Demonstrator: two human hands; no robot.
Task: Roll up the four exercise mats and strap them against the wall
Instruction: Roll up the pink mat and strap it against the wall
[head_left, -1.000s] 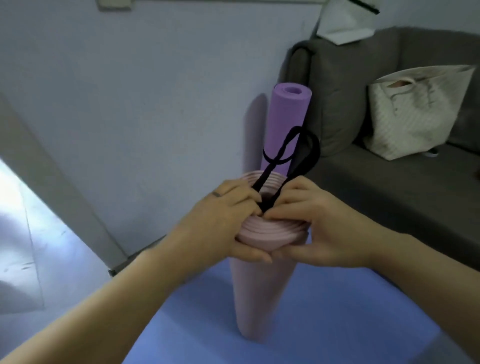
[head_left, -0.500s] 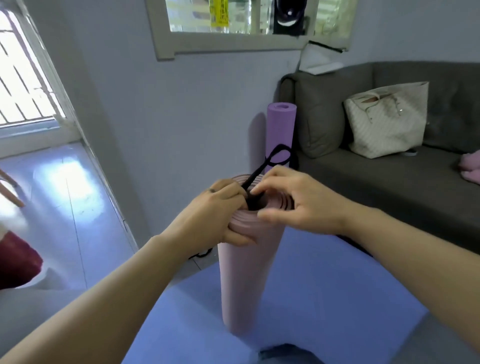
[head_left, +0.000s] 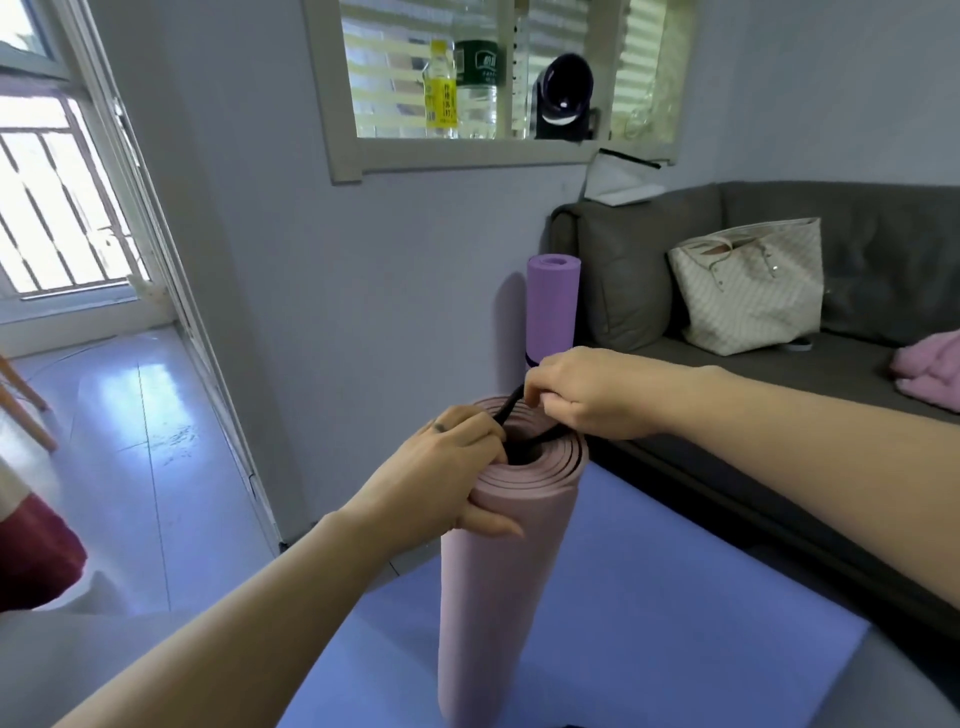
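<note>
Wallside: strap in right grip above roll

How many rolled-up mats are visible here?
2. The pink mat stands upright in the foreground; the purple mat stands against the wall beside the sofa. Others may be hidden.

Your pink mat is rolled tight and stands upright on the flat blue mat, spiral end up. A black strap runs across that top end, pinched in your right hand. Your left hand grips the rim. The purple mat stands rolled against the wall.
</note>
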